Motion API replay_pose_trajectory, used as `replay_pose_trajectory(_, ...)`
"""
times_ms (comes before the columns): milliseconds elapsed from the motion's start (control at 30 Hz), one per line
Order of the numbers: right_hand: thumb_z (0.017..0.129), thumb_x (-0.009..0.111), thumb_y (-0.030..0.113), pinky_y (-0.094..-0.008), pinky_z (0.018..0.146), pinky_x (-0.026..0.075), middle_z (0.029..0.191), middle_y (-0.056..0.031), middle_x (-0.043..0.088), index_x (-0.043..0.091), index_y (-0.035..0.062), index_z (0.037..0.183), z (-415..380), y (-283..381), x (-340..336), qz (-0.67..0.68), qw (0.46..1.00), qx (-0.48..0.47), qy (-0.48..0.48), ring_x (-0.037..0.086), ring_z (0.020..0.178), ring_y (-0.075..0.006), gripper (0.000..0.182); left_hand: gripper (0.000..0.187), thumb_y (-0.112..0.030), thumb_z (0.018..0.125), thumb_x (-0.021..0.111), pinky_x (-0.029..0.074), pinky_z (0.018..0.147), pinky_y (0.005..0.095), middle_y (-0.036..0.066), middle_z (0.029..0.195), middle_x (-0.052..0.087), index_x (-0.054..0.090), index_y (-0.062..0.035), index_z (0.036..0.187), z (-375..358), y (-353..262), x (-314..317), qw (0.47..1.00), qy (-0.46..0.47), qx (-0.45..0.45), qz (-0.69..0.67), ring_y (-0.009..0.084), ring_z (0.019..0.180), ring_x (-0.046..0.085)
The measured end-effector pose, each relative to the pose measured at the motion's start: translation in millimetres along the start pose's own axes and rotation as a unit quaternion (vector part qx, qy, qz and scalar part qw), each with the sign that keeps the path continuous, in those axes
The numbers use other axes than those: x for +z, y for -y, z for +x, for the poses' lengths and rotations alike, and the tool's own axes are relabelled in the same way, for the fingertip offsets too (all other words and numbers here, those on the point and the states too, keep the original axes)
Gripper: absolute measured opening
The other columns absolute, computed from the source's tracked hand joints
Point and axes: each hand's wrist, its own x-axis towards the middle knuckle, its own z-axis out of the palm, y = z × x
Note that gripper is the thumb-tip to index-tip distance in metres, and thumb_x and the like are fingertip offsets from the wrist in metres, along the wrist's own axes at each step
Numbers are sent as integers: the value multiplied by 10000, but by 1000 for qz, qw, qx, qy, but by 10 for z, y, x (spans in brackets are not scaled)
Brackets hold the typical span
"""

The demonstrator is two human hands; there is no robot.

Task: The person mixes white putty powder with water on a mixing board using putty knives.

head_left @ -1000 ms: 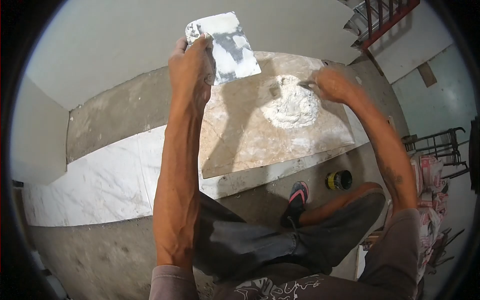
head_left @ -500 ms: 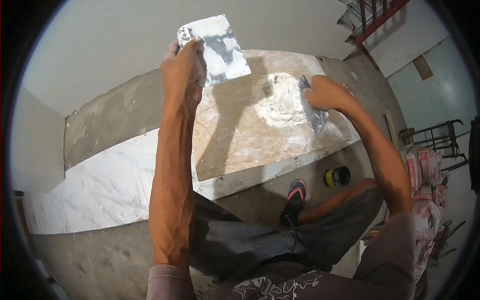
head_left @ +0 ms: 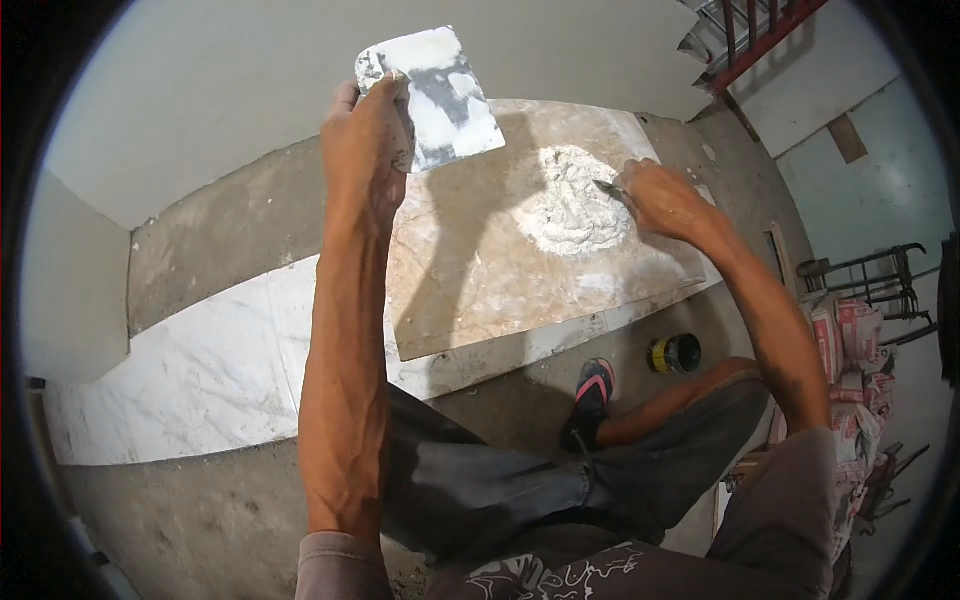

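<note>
My left hand (head_left: 362, 130) grips a flat, roughly square metal putty blade (head_left: 432, 100) smeared with white compound, raised above the board. In my right hand (head_left: 665, 197) is a second putty knife (head_left: 609, 188), seen nearly edge-on, its handle hidden by my closed fingers. Its edge is at the right side of a mound of white powdery compound (head_left: 570, 215). The mound lies on a brown, marble-patterned board (head_left: 455, 300) dusted with white.
Beneath the board runs a white marbled slab (head_left: 190, 370). A black and yellow can (head_left: 675, 353) stands on the floor near my sandalled foot (head_left: 592, 395). Stacked bags (head_left: 850, 350) and a metal hand truck (head_left: 875, 275) are at right; a red ladder (head_left: 750, 40) is at upper right.
My right hand has turned its putty knife from a broad, tilted face to nearly edge-on, shifting slightly right. The mound's right part is now uncovered. My left hand stays nearly still.
</note>
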Motion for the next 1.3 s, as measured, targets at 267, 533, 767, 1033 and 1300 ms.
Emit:
replay_pose_trajectory(267, 789, 580, -36, -443, 858, 514, 1089, -175, 606, 647, -10, 990, -144, 74, 143, -96, 995, -22, 8, 583, 1024, -339, 214, 238, -56, 904, 586, 478, 553, 202, 82, 881, 596, 535, 68, 1100, 11, 18, 13, 1000, -2, 1, -7, 102, 711, 579)
replay_pose_trajectory(533, 757, 577, -50, -431, 849, 518, 1063, -160, 598, 645, 3, 1014, -177, -138, 33, -74, 994, -11, -85, 583, 1004, -334, 271, 218, -40, 902, 585, 460, 523, 196, 76, 871, 591, 529, 66, 1084, -11, 8, 27, 1000, -1, -6, -5, 93, 692, 570)
replay_pose_trajectory(767, 769, 549, -37, -456, 807, 521, 958, -168, 628, 643, 9, 968, -215, -93, -15, -11, 1000, -22, 7, 605, 966, -350, 225, 181, -54, 909, 580, 451, 501, 204, 64, 842, 579, 529, 52, 1047, -21, 5, 7, 1000, 5, -3, 8, 86, 649, 551)
replay_pose_trajectory(1033, 772, 552, -17, -467, 812, 491, 923, -228, 627, 619, -10, 949, -38, -185, 361, -1, 1000, -19, -15, 602, 891, -406, 189, 227, -58, 904, 586, 470, 510, 222, 76, 864, 591, 528, 60, 1088, -45, -25, 31, 999, -3, -11, 32, 101, 662, 569)
replay_pose_trajectory(1300, 779, 605, -3, -446, 838, 490, 1087, -132, 651, 661, 33, 988, -73, -91, -120, 23, 997, -45, -53, 593, 1019, -329, 219, 267, -47, 903, 587, 511, 581, 220, 89, 901, 602, 520, 90, 1122, -5, 10, 18, 1000, -4, 1, -8, 113, 728, 601)
